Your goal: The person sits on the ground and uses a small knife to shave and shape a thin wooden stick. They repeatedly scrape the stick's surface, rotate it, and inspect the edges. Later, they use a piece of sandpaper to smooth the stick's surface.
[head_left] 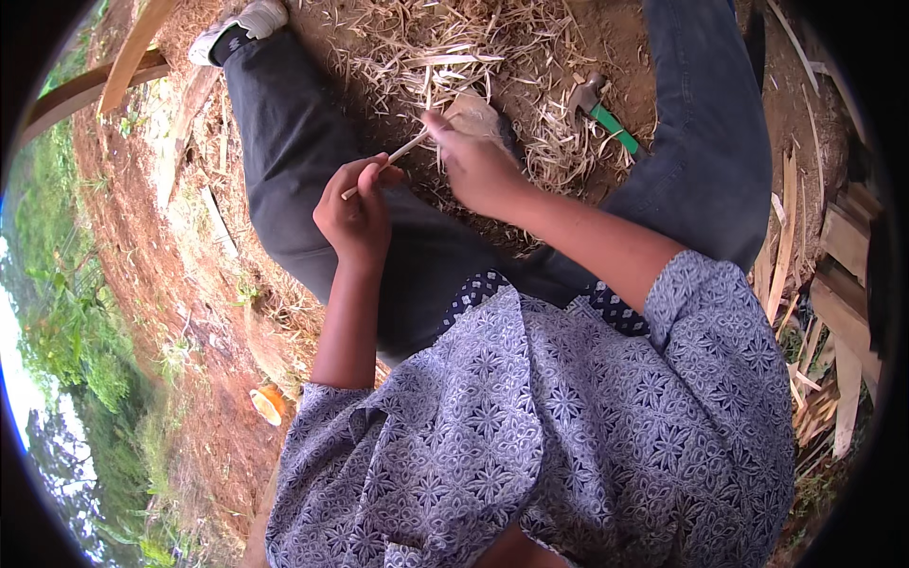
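Here we held 1 thin bamboo stick between both hands, its long axis running near-left to far-right. Our left hand clamped the near end; our right hand pinched the far end, over dark trousers.

Thin bamboo stick between both hands

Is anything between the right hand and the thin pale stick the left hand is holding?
Nothing visible. The left hand holds the thin pale wooden stick near its lower end, and the right hand already pinches its upper end. Only dry straw litter lies on the ground beyond them.
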Motion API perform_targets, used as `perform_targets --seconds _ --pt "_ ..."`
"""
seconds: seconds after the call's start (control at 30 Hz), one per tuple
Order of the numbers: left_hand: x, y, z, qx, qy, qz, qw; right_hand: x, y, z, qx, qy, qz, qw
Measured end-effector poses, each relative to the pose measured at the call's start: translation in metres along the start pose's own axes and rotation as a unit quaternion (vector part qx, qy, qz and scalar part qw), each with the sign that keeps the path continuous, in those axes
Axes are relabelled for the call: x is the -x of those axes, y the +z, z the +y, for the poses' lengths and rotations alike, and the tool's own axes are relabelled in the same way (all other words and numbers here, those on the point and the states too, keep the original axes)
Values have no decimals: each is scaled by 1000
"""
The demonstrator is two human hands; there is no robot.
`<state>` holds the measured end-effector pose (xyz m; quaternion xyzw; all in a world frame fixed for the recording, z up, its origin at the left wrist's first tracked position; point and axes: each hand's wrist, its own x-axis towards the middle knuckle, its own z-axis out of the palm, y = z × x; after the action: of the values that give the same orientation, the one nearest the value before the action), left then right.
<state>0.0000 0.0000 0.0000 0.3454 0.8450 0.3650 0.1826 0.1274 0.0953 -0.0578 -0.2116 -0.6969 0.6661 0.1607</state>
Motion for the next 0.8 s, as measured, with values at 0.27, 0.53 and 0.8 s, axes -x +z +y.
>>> perform_targets --seconds 0.27,0.53,0.8 --pt "-25 37 -11 62 55 53 995 -24 -42 30 116 82 -13 990" --pt "-20 37 -8 24 132 27 991 -24 -41 10 21 50 -30 998" --pt "-20 44 -15 51 130 59 988 -25 -37 5 78 73 -18 994"
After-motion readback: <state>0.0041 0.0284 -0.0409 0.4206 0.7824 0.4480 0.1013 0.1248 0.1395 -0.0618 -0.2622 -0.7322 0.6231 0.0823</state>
